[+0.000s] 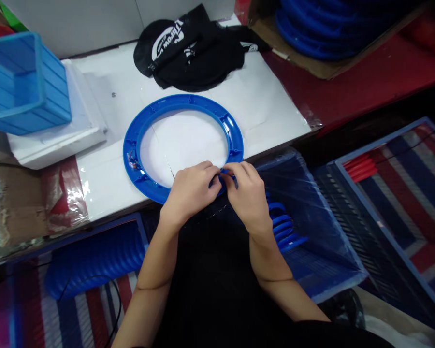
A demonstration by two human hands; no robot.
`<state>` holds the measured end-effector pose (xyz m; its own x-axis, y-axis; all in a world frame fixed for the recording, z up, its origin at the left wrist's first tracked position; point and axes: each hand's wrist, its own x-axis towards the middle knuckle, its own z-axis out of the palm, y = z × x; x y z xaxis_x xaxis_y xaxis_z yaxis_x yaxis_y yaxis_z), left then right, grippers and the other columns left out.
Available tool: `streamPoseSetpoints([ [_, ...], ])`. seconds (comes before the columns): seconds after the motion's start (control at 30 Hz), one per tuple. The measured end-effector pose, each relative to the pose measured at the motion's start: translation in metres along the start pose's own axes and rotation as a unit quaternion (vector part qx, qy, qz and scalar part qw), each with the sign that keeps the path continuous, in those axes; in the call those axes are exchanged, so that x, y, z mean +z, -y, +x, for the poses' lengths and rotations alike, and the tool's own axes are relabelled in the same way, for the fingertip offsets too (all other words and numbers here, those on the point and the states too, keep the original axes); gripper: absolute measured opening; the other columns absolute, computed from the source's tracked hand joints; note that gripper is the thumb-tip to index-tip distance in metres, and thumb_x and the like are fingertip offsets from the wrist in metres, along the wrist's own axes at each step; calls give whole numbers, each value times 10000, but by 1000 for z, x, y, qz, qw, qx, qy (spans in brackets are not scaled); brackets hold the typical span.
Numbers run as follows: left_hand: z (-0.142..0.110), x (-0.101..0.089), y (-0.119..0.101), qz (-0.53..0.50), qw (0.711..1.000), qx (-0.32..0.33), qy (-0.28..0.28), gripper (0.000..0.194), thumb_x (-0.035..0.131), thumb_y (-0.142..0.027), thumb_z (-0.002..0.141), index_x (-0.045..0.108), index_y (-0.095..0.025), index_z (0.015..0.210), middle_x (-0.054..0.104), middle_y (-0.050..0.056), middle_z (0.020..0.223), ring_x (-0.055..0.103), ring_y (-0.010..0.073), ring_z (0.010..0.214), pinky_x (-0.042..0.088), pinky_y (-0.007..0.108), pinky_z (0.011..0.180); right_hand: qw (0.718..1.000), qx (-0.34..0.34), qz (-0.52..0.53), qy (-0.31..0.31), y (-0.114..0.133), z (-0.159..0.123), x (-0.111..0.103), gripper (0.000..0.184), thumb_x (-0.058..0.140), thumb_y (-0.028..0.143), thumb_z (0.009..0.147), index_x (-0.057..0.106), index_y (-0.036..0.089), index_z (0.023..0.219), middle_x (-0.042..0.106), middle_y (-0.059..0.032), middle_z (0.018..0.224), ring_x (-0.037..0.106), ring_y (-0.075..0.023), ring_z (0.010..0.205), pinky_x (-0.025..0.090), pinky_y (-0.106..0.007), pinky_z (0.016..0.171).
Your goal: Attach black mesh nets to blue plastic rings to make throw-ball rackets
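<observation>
Holding left hand (194, 186) and right hand (247, 195) nearly together, unclear whether gripping, at open-faced blue plastic ring (189, 100) across near edge of white-covered counter (271, 108); judged partway, with small wired parts (133, 162) already inside, near-right side seemingly unfinished.

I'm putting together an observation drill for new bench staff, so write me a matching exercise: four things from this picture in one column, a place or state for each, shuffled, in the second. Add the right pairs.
Things
1. Flat blue ring
2. Black fabric
3. Light blue bin
4. Cardboard box

Places or states
A. Sitting on a white slab
B. Holding stacked blue pieces
C. Has the left hand and right hand at its near rim
D. Printed with white lettering

Right pairs: 1-C, 2-D, 3-A, 4-B
</observation>
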<state>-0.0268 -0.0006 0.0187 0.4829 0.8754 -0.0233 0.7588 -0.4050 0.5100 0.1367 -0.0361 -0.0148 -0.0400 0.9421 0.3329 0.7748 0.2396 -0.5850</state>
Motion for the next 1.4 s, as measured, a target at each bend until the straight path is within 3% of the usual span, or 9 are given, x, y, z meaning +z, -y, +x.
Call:
streamPoseSetpoints([
  [0.2, -1, 9, 9, 11, 999, 28, -36, 207, 576, -183, 973, 780, -202, 997, 786, 50, 996, 720, 196, 872, 425, 299, 658, 995, 15, 98, 18, -10, 1, -16, 160, 680, 103, 973, 720, 237, 1051, 753, -46, 985, 690, -225, 882, 562, -375, 824],
  [0.4, -4, 6, 17, 7, 998, 62, -31, 160, 597, -172, 954, 750, -193, 912, 749, 37, 905, 658, 166, 766, 380, 293, 631, 993, 3, 106, -49, -14, 11, -26, 138, 700, 101, 968, 721, 237, 960, 767, -16, 928, 693, -201, 867, 551, -357, 821],
  [0.7, -5, 6, 24, -48, 995, 77, -34, 145, 606, -162, 932, 731, -196, 868, 719, 22, 850, 613, 141, 719, 399, 279, 646, 982, 12, 177, 70, -32, 29, -26, 79, 753, 173, 936, 742, 243, 904, 762, -7, 925, 676, -197, 861, 531, -357, 803],
  [1.0, -3, 5, 25, -56, 995, 82, -30, 141, 608, -153, 924, 720, -188, 846, 708, 19, 835, 605, 138, 719, 402, 284, 654, 977, 23, 196, 80, -35, 31, -25, 71, 770, 227, 926, 742, 242, 862, 738, -2, 885, 634, -186, 823, 497, -356, 788],
  [1.17, -3, 3, 24, -56, 995, 83, -14, 155, 583, -157, 934, 715, -191, 860, 710, 27, 850, 613, 147, 738, 421, 288, 668, 984, 40, 159, 68, -26, 34, -27, 79, 753, 194, 899, 743, 243, 837, 723, 4, 842, 632, -186, 802, 499, -352, 782],
  [1.4, -1, 2, 26, -48, 994, 95, -3, 153, 581, -157, 958, 716, -186, 892, 721, 41, 883, 634, 156, 769, 439, 283, 687, 986, 38, 134, 96, -22, 42, -29, 102, 729, 172, 880, 730, 234, 799, 707, 0, 803, 645, -190, 783, 504, -341, 776],
])
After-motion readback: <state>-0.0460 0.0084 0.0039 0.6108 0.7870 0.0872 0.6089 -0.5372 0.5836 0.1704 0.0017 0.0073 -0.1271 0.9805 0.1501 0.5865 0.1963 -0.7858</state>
